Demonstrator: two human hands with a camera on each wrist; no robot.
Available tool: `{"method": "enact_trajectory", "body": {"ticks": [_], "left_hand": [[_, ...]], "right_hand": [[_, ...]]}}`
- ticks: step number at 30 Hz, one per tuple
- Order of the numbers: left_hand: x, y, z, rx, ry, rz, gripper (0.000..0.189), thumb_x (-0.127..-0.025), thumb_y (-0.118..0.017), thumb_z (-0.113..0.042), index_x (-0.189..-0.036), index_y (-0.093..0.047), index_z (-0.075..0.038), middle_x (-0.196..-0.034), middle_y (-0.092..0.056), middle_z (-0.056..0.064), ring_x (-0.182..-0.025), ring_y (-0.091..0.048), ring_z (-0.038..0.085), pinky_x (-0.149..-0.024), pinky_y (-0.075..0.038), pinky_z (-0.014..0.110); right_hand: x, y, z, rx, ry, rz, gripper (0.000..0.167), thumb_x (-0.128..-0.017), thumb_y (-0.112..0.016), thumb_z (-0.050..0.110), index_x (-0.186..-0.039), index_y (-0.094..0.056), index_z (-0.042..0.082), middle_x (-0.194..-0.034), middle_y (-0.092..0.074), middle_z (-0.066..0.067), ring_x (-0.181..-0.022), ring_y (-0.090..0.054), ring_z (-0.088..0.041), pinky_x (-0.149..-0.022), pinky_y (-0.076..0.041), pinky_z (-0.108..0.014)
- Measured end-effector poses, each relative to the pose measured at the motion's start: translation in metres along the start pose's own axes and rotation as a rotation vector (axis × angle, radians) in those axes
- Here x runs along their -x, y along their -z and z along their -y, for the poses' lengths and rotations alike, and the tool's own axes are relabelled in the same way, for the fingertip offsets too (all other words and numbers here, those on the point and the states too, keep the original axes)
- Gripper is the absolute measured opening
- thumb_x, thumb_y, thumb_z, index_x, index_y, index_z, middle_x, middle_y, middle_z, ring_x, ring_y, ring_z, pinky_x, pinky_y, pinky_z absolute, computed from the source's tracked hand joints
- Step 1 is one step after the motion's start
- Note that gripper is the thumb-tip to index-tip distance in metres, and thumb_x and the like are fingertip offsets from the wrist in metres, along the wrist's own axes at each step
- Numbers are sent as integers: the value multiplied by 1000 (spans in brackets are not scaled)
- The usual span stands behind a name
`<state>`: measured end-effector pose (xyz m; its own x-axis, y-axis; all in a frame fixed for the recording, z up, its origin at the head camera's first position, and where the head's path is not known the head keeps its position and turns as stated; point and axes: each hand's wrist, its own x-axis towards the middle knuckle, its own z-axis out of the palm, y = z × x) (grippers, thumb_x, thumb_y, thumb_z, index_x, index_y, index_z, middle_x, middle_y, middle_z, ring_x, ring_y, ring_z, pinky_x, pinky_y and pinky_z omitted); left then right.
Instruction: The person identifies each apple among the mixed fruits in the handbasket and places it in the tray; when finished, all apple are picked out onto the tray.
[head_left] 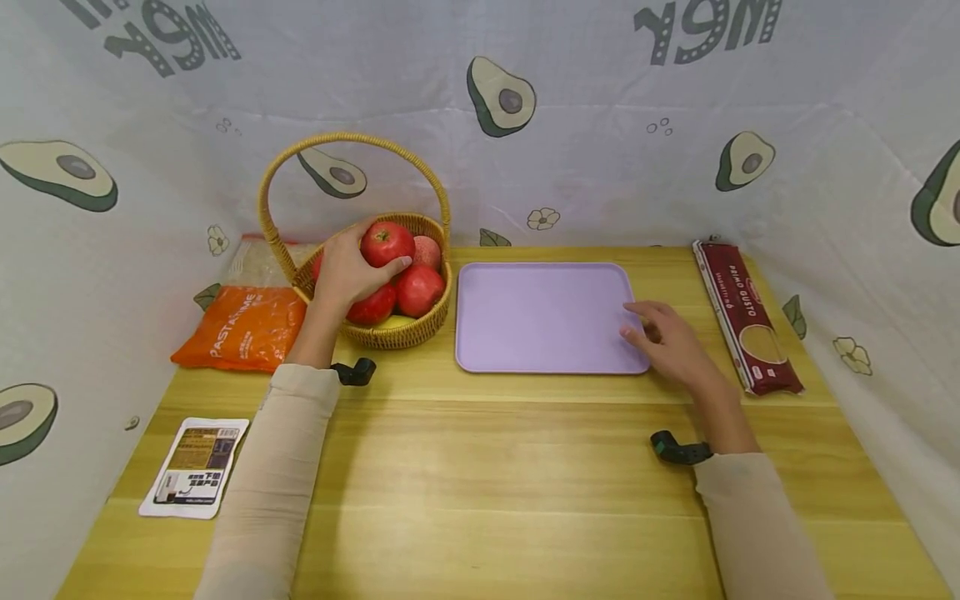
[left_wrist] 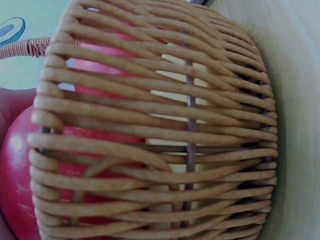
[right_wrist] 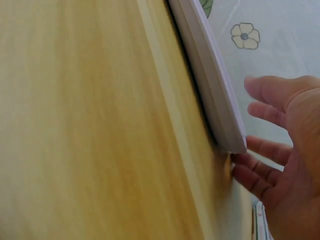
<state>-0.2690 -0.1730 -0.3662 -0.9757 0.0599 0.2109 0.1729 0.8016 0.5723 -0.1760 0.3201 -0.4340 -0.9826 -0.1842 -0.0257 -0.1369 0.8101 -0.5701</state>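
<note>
A yellow wicker basket [head_left: 397, 335] with a tall arched handle holds several red apples, heaped up to its rim. My left hand [head_left: 348, 271] reaches in from the left and grips the top apple [head_left: 387, 242], thumb on the near side and fingers partly hidden behind it. In the left wrist view the basket's woven wall [left_wrist: 165, 125] fills most of the picture, with a red apple [left_wrist: 20, 170] at the left. My right hand [head_left: 671, 342] is at the right edge of a lilac tray [head_left: 547, 317], fingers apart and loosely bent, holding nothing.
Left of the basket lies an orange pasta bag [head_left: 243, 329], with a white-edged flat packet [head_left: 195, 468] nearer me. A dark red spaghetti pack [head_left: 746, 317] lies right of the tray. A printed cloth [head_left: 585, 192] hangs behind the wooden table [head_left: 495, 483].
</note>
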Motion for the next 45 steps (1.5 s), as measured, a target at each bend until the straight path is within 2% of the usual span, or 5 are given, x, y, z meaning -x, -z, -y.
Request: {"method": "enact_trajectory", "body": {"ticks": [11, 23, 31, 37, 45], "left_hand": [[3, -1, 0, 19, -52, -46, 80, -82, -78, -55, -148, -54, -16, -138, -64, 13, -126, -57, 35, -109, -47, 55], [5, 1, -9, 17, -115, -72, 79, -81, -78, -56, -145, -57, -16, -135, -67, 10, -123, -60, 32, -109, -48, 52], [14, 1, -16, 82, -134, -102, 83, -79, -79, -58, -147, -56, -17, -140, -65, 7, -127, -58, 29, -111, -46, 51], [22, -1, -23, 151, -151, -125, 83, -78, -80, -58, -148, -56, -21, -140, -65, 3, -121, -61, 25, -105, -51, 47], [35, -8, -33, 234, -98, -81, 83, -77, -82, -56, -147, -52, -23, -139, -64, 3, -120, -64, 26, -105, -50, 52]], "right_hand": [[-10, -9, -6, -50, -24, 21, 54, -101, -51, 9, -152, -42, -5, -162, -27, -33, -149, -25, -55, -120, -22, -69], [-5, -15, -11, -139, -69, -17, 52, -103, -44, 7, -155, -40, -3, -166, -23, -28, -152, -20, -53, -122, -18, -68], [-4, -17, -13, -147, -52, -55, 49, -103, -45, 5, -152, -45, -3, -166, -26, -27, -152, -22, -53, -121, -19, -69], [-3, -16, -11, -174, -74, -73, 48, -104, -44, 7, -151, -47, -1, -167, -26, -25, -152, -22, -52, -122, -20, -68], [-2, -19, -11, -174, -61, -85, 47, -102, -46, 4, -149, -51, 0, -166, -28, -26, -150, -26, -53, -119, -25, -69]]}}
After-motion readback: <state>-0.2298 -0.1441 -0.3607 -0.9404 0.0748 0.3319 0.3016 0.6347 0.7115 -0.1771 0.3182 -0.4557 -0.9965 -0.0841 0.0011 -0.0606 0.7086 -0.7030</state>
